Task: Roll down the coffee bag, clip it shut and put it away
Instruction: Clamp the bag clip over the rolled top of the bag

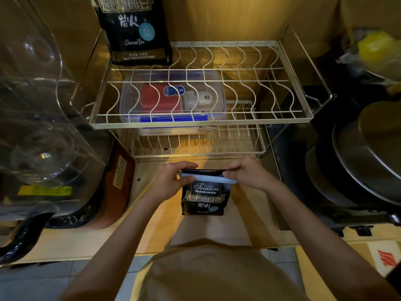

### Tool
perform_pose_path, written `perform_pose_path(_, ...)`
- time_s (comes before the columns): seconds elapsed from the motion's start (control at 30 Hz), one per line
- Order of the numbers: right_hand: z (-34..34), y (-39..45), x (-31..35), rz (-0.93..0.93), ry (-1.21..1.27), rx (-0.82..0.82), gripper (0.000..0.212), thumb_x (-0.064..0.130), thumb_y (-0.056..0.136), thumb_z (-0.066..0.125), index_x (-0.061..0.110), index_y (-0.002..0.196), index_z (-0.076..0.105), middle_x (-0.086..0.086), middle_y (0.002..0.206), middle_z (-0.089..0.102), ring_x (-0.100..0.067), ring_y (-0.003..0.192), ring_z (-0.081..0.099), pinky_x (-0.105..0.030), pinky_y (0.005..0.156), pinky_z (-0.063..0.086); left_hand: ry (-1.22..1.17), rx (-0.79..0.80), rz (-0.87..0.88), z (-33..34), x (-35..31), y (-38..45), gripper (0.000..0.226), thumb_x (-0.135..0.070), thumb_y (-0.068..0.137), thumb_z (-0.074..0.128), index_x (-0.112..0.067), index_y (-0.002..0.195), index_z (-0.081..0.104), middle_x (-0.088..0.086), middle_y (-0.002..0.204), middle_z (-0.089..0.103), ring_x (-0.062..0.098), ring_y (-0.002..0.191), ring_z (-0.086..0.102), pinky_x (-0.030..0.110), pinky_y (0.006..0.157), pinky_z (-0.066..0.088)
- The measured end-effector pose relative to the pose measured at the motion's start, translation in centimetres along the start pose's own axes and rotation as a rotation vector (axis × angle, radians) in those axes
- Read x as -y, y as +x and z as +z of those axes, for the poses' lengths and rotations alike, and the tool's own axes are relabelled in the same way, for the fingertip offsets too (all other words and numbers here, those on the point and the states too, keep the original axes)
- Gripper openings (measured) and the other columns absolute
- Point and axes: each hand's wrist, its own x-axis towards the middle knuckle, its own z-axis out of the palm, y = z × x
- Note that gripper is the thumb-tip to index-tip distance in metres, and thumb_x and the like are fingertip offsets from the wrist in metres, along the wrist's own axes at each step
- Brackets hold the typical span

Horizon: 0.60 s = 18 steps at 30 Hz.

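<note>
Warm yellow light falls on a pale wooden counter [156, 224] crowded with kitchen gear. Nearest the camera, a small black coffee bag with gold lettering [202, 196] stands upright on that counter, its top rolled down. A long pale translucent plastic clip [207, 178] lies across the rolled top. The left hand [173, 179] grips the bag's left end, fingers curled over the roll and the clip, while the right hand [245, 170] pinches the right end of the clip and roll; both are closed around them.

Just behind the hands sits a two-tier white wire dish rack [201, 122]. On its lower tier rests a clear lidded plastic box with blue latches [173, 101], holding something red. At the back left, a second, larger black coffee bag [135, 29] stands on the upper tier. Clear glass vessels [39, 127] fill the left side; dark round pans [364, 161] are stacked on the right.
</note>
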Motion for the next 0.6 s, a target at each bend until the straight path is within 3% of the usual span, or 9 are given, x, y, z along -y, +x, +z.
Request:
perform_pose_path(0.1,-0.2,-0.7,-0.7,-0.010,0.124,0.069,0.024,0.010,0.082,0.064,0.007,0.105,0.065,-0.002,0.104,0.064,-0.008,0.093,0.056,-0.021,0.081,0.044,-0.023,-0.052,-0.031,0.2,-0.1,-0.4,0.032,-0.008,0.081,0.063,-0.015,0.113,0.060,-0.005,0.106,0.062,0.008,0.098,0.051,-0.007,0.071,0.036)
perform_pose_path(0.17,-0.2,-1.1,-1.5,-0.014,0.178,0.065,0.038,0.007,0.078,0.068,0.010,0.115,0.058,-0.001,0.118,0.060,-0.009,0.108,0.053,-0.023,0.092,0.044,-0.016,-0.067,-0.038,0.2,-0.1,-0.6,0.033,-0.010,0.081,0.064,-0.017,0.113,0.060,-0.009,0.103,0.059,0.007,0.097,0.051,-0.008,0.069,0.035)
perform_pose_path(0.23,-0.1,-1.4,-1.9,-0.041,0.185,0.025,0.042,0.005,0.076,0.069,0.010,0.117,0.058,-0.004,0.120,0.060,-0.013,0.111,0.054,-0.020,0.093,0.044,-0.008,-0.079,-0.032,0.2,-0.2,-0.7,0.032,-0.011,0.080,0.065,-0.018,0.112,0.061,-0.007,0.104,0.062,0.007,0.096,0.052,-0.004,0.068,0.037)
perform_pose_path(0.37,0.3,-1.6,-2.1,-0.051,0.201,-0.038,0.030,0.002,0.074,0.069,0.008,0.104,0.066,-0.002,0.099,0.067,-0.001,0.088,0.060,-0.006,0.074,0.049,0.040,-0.091,-0.018,0.3,0.0,-1.1,0.031,-0.013,0.079,0.067,-0.019,0.109,0.064,0.004,0.110,0.069,0.011,0.092,0.055,0.012,0.066,0.040)
perform_pose_path(0.47,0.6,-1.5,-2.4,-0.028,0.223,-0.061,0.027,0.001,0.072,0.071,0.009,0.097,0.067,-0.002,0.095,0.068,0.002,0.086,0.060,-0.012,0.073,0.051,0.079,-0.019,-0.019,-0.2,-0.5,-1.3,0.038,-0.012,0.077,0.069,-0.019,0.113,0.061,0.007,0.111,0.069,0.010,0.090,0.056,0.024,0.077,0.045)
perform_pose_path(0.53,0.7,-1.2,-2.5,-0.018,0.220,-0.067,0.027,-0.001,0.071,0.072,0.007,0.096,0.068,-0.005,0.097,0.068,-0.007,0.089,0.062,-0.020,0.083,0.050,0.172,0.091,-0.007,-0.8,-1.2,-1.0,0.046,-0.010,0.076,0.069,-0.019,0.119,0.056,0.006,0.113,0.069,0.008,0.089,0.054,0.027,0.086,0.047)
perform_pose_path(0.6,0.6,-0.9,-2.6,-0.018,0.218,-0.066,0.027,-0.004,0.069,0.072,0.004,0.094,0.068,-0.008,0.097,0.069,-0.018,0.093,0.064,-0.032,0.089,0.051,0.326,0.165,0.029,-0.8,-2.1,-0.4,0.050,-0.014,0.076,0.070,-0.019,0.123,0.052,0.005,0.117,0.065,0.012,0.093,0.054,0.029,0.086,0.046)
